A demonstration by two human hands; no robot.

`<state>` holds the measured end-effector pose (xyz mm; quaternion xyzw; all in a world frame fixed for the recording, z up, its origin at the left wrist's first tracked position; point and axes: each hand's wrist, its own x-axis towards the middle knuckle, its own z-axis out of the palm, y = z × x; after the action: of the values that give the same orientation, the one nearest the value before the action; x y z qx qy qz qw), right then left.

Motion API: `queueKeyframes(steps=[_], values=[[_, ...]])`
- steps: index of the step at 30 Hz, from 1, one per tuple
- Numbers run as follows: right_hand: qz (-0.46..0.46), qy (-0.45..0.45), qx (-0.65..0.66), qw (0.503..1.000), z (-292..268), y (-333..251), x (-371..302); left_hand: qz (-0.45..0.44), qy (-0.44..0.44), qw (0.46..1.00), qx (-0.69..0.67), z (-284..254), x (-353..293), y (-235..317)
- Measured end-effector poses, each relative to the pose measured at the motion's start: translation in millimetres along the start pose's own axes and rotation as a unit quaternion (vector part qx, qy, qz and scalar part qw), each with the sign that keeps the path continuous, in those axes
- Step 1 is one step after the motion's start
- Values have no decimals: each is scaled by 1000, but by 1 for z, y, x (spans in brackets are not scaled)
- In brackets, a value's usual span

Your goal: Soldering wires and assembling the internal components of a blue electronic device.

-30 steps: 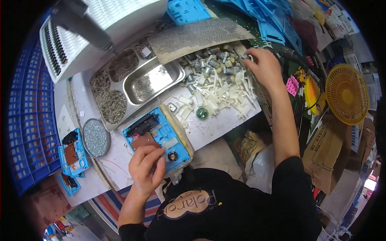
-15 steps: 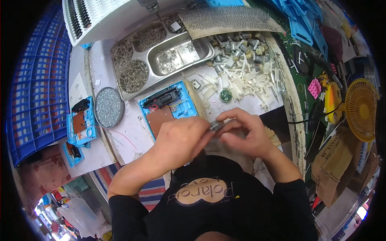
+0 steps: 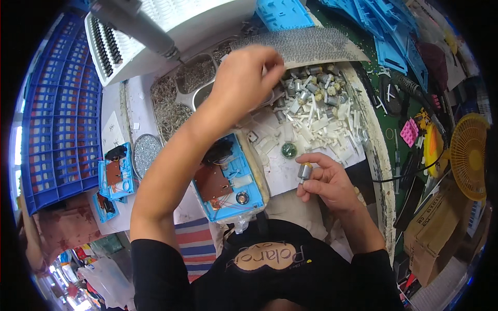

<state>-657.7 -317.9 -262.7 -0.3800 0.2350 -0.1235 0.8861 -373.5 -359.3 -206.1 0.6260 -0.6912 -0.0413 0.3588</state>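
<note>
My right hand (image 3: 332, 187) pinches a small silver motor (image 3: 304, 173) with a yellowish top between thumb and fingers. My left hand (image 3: 245, 78) is stretched far forward over the metal compartment tray (image 3: 195, 101), near the board of upright pins (image 3: 306, 45). Its fingers are bent, smeared and partly hidden, so what they hold cannot be made out. Under my left forearm lies an open blue plastic casing (image 3: 234, 213) with a brown circuit board (image 3: 210, 182) and a round speaker (image 3: 242, 198). A round green item (image 3: 289, 150) sits beyond my right hand.
Motors and white plastic parts (image 3: 321, 111) lie heaped at centre right. A hanging electric screwdriver (image 3: 142, 31) points down at the screw-filled tray. Left stand a round dish of small metal pieces (image 3: 147, 155), another blue casing (image 3: 115, 171) and a blue crate (image 3: 62, 119). A yellow fan (image 3: 469, 155) stands right.
My left hand has left my right hand and swung forward over the tray. The motor is now plainly visible in my right hand. The view has shifted, and the casing's lower part shows.
</note>
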Motion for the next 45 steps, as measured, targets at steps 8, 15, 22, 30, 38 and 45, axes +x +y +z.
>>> queueKeyframes(steps=[8, 15, 22, 30, 38, 45], values=[[-66, 78, -45, 994, -15, -10, -12, -41, 25, 991, 125, 28, 24, -27], [-116, 117, -21, 986, -27, -17, -15, -411, -60, 894, -166, -17, -20, -41], [-97, 55, -40, 993, -8, -11, -5, -441, 82, 752, -484, -3, -35, -5], [-97, 45, -28, 994, -10, -3, -5, -360, 136, 760, -524, -4, -61, -10], [-92, 53, -43, 993, -11, -2, -5, -399, 151, 812, -399, 20, -53, -46], [-95, 63, -49, 992, -13, -2, -6, -342, 76, 923, -161, 5, -50, -53]])
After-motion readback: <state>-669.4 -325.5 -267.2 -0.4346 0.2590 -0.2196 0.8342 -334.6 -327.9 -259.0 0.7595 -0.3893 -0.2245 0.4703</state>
